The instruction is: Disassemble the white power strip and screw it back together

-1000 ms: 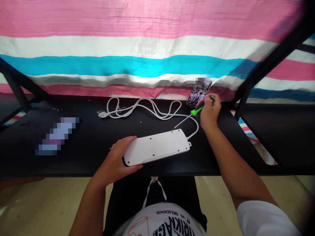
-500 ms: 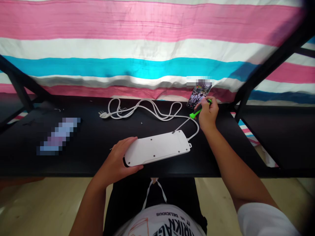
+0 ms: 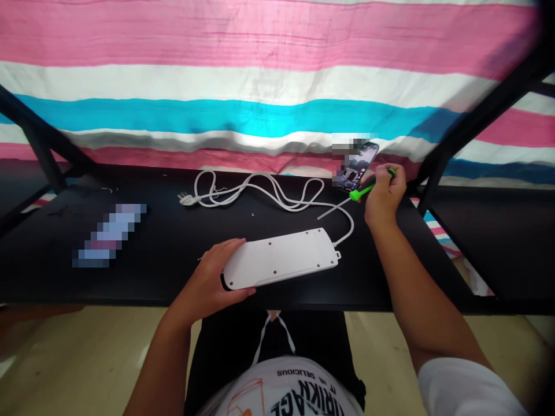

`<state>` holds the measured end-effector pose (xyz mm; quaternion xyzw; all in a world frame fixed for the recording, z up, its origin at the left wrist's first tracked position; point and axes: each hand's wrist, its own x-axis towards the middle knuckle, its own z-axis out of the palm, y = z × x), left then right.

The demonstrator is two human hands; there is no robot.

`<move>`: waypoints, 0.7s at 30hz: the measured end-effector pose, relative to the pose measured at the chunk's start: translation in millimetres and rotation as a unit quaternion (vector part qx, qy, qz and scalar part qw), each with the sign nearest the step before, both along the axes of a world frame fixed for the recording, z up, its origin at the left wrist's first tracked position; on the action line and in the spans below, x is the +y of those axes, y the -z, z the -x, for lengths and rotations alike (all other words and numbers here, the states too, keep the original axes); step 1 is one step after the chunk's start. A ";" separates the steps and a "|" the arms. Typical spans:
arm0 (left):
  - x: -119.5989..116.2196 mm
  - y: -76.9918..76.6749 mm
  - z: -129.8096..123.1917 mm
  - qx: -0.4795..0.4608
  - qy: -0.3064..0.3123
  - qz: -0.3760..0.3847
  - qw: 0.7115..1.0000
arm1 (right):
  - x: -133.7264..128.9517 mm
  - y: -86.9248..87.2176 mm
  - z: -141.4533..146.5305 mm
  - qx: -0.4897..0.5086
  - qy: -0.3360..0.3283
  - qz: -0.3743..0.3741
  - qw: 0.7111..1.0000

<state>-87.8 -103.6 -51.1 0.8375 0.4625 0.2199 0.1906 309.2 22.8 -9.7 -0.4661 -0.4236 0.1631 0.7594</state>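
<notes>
A white power strip (image 3: 281, 257) lies on the black table with its underside up, several dark screw holes showing. My left hand (image 3: 219, 274) grips its left end, thumb along the near edge and fingers over the far edge. In my right hand (image 3: 385, 193) is a screwdriver (image 3: 358, 195) with a green and black handle. Its shaft slants down to the left, and the tip is off the strip, beyond the far right corner. The strip's white cord (image 3: 281, 202) leaves the right end and loops behind it to a plug (image 3: 188, 199).
A phone (image 3: 364, 162) with a lit screen leans at the back, close to my right hand. Another, blurred device (image 3: 113, 234) lies at the left. A tiny piece (image 3: 252, 215) sits behind the strip. Black frame bars (image 3: 459, 133) flank the striped sheet (image 3: 260, 81).
My right hand has drawn back to the right, lifting the screwdriver tip away from a hole near the strip's far right corner. My left hand keeps its grip.
</notes>
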 end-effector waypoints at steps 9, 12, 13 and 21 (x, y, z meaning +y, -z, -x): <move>-2.1 -3.7 -1.3 0.001 -0.008 0.003 1.000 | -22.5 20.0 63.6 -0.042 -0.286 0.153 0.945; -2.0 -3.0 -1.0 0.000 -0.005 0.000 1.000 | -29.0 26.3 76.7 -0.086 -0.312 0.182 0.928; -1.8 -2.6 -0.8 0.000 -0.004 -0.002 1.000 | -30.0 27.3 78.6 -0.093 -0.317 0.186 0.926; -0.7 0.0 -0.4 0.000 -0.002 -0.008 1.000 | -29.4 29.5 82.0 -0.081 -0.308 0.192 0.928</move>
